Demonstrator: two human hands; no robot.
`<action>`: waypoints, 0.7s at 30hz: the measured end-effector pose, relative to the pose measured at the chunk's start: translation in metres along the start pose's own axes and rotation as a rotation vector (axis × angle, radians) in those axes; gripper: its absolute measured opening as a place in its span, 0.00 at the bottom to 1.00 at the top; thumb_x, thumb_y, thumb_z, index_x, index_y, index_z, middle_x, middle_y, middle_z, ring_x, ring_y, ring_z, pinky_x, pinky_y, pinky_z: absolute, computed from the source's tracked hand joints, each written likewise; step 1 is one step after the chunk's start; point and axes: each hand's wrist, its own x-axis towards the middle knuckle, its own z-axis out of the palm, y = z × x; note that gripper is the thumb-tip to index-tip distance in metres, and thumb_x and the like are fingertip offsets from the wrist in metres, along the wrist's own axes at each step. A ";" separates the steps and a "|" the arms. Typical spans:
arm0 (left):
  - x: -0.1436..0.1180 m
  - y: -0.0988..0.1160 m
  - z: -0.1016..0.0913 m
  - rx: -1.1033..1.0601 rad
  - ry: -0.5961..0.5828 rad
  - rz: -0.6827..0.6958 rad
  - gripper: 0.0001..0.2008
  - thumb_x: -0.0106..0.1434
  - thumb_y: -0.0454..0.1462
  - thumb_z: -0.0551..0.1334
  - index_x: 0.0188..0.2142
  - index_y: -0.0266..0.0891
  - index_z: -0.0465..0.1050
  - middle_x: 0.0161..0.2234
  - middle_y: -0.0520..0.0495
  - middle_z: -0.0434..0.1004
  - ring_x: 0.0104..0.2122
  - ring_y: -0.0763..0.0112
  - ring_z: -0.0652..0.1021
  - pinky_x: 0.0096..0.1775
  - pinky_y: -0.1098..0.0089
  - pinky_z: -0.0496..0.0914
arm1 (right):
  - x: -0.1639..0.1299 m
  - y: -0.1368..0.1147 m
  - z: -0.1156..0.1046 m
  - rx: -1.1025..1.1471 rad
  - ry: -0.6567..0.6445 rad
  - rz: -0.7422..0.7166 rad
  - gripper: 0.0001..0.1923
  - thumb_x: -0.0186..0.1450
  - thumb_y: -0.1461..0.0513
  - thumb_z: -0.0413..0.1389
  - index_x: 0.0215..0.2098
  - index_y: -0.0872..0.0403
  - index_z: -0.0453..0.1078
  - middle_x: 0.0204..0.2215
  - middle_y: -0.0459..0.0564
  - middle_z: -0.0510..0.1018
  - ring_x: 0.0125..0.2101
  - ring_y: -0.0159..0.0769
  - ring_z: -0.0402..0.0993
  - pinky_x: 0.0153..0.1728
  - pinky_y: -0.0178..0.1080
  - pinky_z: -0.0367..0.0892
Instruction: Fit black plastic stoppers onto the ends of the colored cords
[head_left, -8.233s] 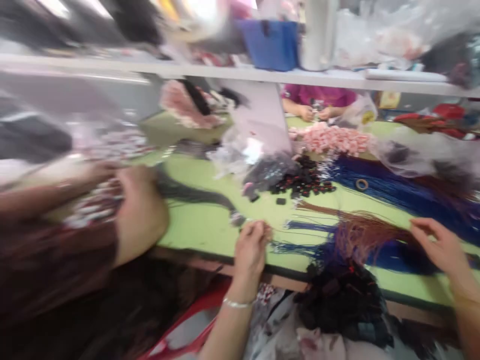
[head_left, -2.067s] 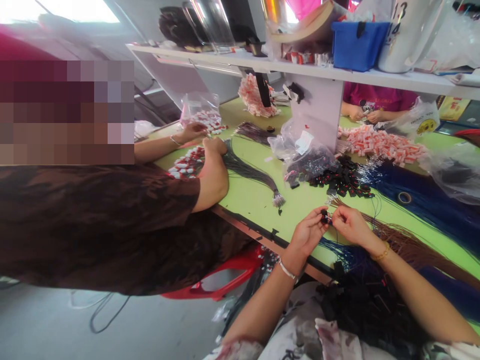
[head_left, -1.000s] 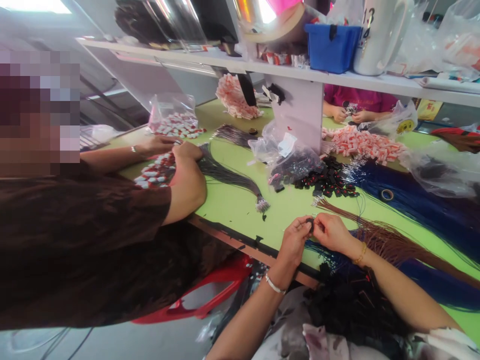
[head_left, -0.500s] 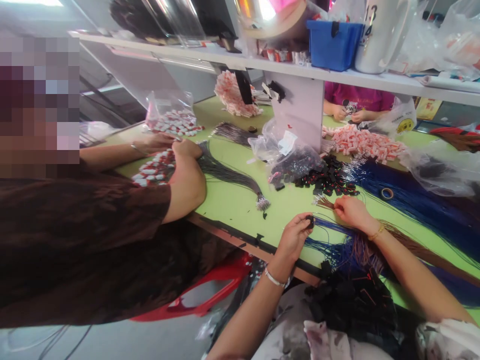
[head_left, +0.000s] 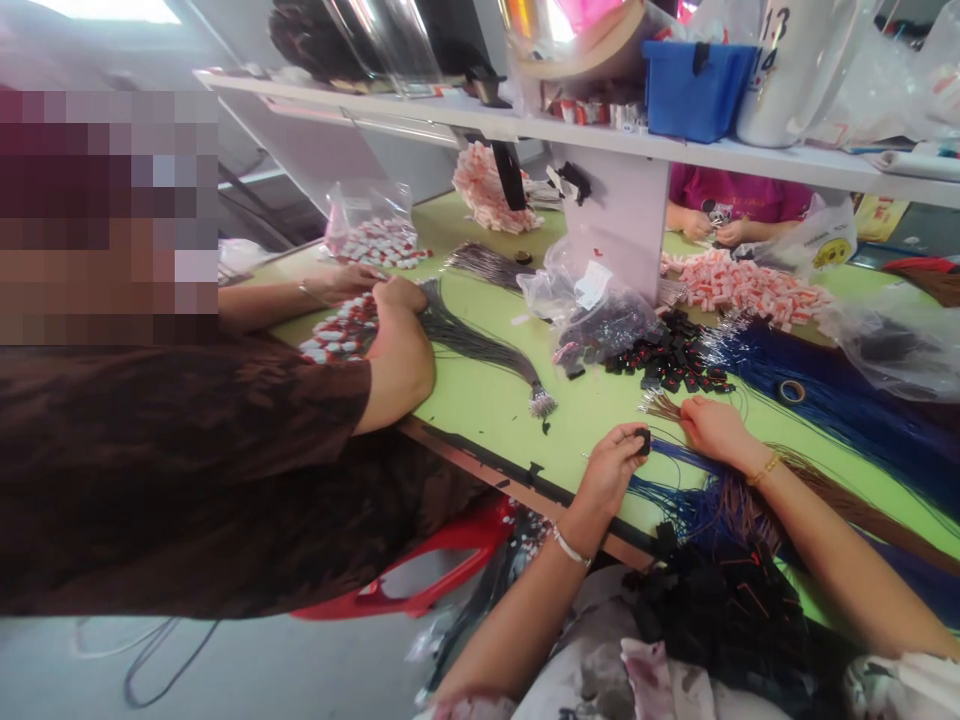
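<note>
My left hand [head_left: 611,468] pinches a small black connector housing [head_left: 643,441] between thumb and fingers, with blue wires [head_left: 679,452] running from it to the right. Close by, my right hand [head_left: 718,432] is closed on the end of a bundle of brown wires [head_left: 663,405], whose silvery tips stick out to the left. The rest of the brown bundle trails under my right forearm. Beyond my hands lies a pile of loose black housings [head_left: 679,355]. On my lap is a heap of black housings [head_left: 720,600] with wires.
A co-worker's hands [head_left: 397,293] work at the left beside white-and-red connectors [head_left: 341,330] and a grey wire bundle [head_left: 480,340]. Another person sits across, behind pink connectors [head_left: 750,285]. Blue wires [head_left: 847,400] and a tape roll [head_left: 791,391] lie right. A shelf [head_left: 465,118] spans above.
My view has swung slightly left, so the whole scene sits further right. Both hands keep hold of the same things, with little visible movement.
</note>
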 end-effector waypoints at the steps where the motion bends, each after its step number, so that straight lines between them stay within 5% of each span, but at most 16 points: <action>1: 0.001 -0.001 0.000 -0.004 0.001 -0.004 0.13 0.47 0.34 0.69 0.34 0.34 0.76 0.30 0.48 0.73 0.28 0.76 0.71 0.31 0.74 0.65 | 0.001 0.001 0.001 0.003 -0.004 0.000 0.09 0.67 0.62 0.47 0.37 0.56 0.68 0.37 0.55 0.76 0.33 0.39 0.73 0.30 0.36 0.54; 9: 0.004 -0.004 -0.002 -0.013 0.008 -0.012 0.13 0.47 0.34 0.69 0.34 0.34 0.75 0.29 0.48 0.73 0.28 0.75 0.71 0.32 0.73 0.65 | 0.004 0.011 0.006 0.077 0.099 0.070 0.09 0.67 0.63 0.45 0.36 0.56 0.67 0.31 0.54 0.76 0.28 0.37 0.70 0.27 0.36 0.51; 16: 0.004 -0.005 -0.002 -0.052 -0.009 -0.010 0.12 0.47 0.33 0.69 0.34 0.34 0.75 0.30 0.48 0.72 0.29 0.75 0.71 0.32 0.73 0.65 | 0.017 -0.010 -0.001 0.647 0.223 -0.142 0.07 0.63 0.62 0.48 0.28 0.55 0.64 0.23 0.43 0.70 0.23 0.29 0.63 0.26 0.31 0.54; 21: 0.005 -0.007 -0.003 -0.136 -0.032 -0.033 0.12 0.49 0.32 0.68 0.35 0.35 0.74 0.31 0.49 0.73 0.30 0.76 0.72 0.34 0.73 0.65 | 0.011 -0.023 -0.005 0.928 0.225 -0.146 0.06 0.60 0.62 0.51 0.27 0.56 0.66 0.21 0.42 0.67 0.22 0.27 0.60 0.23 0.29 0.55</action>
